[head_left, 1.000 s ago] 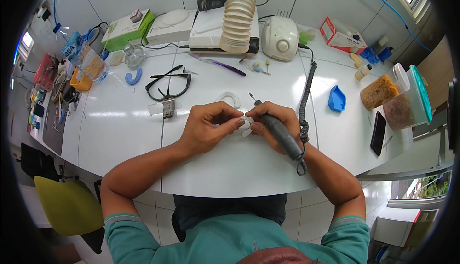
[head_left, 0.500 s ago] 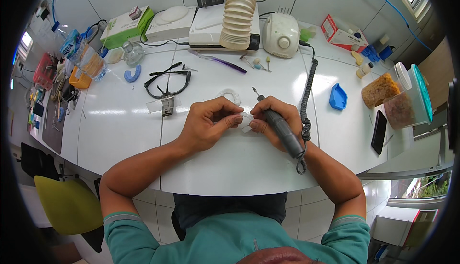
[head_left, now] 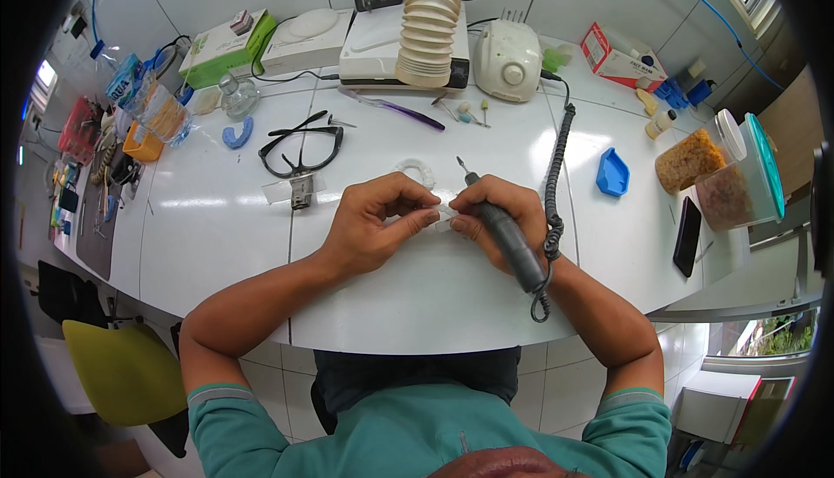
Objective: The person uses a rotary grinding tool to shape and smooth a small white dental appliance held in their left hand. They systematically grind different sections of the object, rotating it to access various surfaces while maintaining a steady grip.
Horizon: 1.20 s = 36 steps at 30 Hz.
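Note:
Between my two hands is a small clear plastic dental aligner [head_left: 445,210], largely covered by the fingers. My left hand [head_left: 369,226] pinches its left side with thumb and forefinger. The fingertips of my right hand [head_left: 521,202] meet its right side, while the same hand is wrapped round a dark grey rotary handpiece [head_left: 514,248]. The handpiece's thin metal bur points up and away, clear of the plastic. Just beyond the fingers, a second clear, arch-shaped piece [head_left: 417,168] lies on the white table [head_left: 391,309].
A coiled cord [head_left: 557,183] runs from the handpiece to a white control unit [head_left: 509,61]. A ribbed suction hose [head_left: 430,22] hangs at the back. Black-framed glasses [head_left: 304,165] lie left, a blue tray [head_left: 613,172], a phone [head_left: 687,237] and plastic tubs [head_left: 738,174] right.
The aligner has turned between my fingers, so less of it shows below them. My right hand and the handpiece have shifted slightly left.

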Motion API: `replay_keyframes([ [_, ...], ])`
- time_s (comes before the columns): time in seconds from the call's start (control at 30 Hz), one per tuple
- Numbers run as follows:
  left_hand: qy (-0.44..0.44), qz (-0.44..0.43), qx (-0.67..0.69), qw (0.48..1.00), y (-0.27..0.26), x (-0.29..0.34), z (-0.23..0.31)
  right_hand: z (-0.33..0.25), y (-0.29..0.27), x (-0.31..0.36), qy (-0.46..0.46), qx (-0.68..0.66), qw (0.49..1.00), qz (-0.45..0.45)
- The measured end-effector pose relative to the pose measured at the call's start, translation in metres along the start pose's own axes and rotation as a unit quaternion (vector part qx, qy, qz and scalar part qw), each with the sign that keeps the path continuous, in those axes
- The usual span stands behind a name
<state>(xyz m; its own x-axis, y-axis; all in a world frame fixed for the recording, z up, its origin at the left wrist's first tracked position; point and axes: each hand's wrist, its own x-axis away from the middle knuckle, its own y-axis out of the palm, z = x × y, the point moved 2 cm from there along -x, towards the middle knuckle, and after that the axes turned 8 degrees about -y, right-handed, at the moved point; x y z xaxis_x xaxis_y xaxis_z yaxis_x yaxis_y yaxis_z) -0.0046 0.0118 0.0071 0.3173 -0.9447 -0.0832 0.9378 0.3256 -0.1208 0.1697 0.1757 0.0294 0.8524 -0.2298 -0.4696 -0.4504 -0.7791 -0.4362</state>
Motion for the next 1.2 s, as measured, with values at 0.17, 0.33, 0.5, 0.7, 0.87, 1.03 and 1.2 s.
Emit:
replay_keyframes([
  [0.17,0.007,0.005,-0.007,1.000,0.001,0.000,0.001,-0.006,0.000,-0.002,-0.016,0.012,1.000,-0.003],
  [0.33,0.029,0.000,-0.031,0.999,0.004,0.002,0.004,-0.003,0.001,0.002,0.014,-0.034,0.999,-0.009],
  [0.5,0.014,-0.009,-0.026,1.000,0.003,0.004,0.003,-0.004,0.001,0.005,0.066,-0.105,0.992,0.023],
  [0.7,-0.034,0.001,0.033,0.999,0.000,0.002,0.002,0.004,-0.004,0.006,0.113,-0.202,0.965,0.118],
  [0.87,-0.036,0.015,0.100,0.994,0.000,-0.002,-0.002,0.003,0.000,0.004,0.074,-0.136,0.982,0.109],
  [1.03,-0.036,0.011,0.065,0.997,-0.002,0.000,0.000,0.001,0.002,0.004,0.044,-0.034,0.997,0.054],
  [1.2,0.020,0.030,0.039,0.999,0.003,0.000,0.001,-0.006,0.003,0.001,-0.003,0.017,0.999,0.036],
])
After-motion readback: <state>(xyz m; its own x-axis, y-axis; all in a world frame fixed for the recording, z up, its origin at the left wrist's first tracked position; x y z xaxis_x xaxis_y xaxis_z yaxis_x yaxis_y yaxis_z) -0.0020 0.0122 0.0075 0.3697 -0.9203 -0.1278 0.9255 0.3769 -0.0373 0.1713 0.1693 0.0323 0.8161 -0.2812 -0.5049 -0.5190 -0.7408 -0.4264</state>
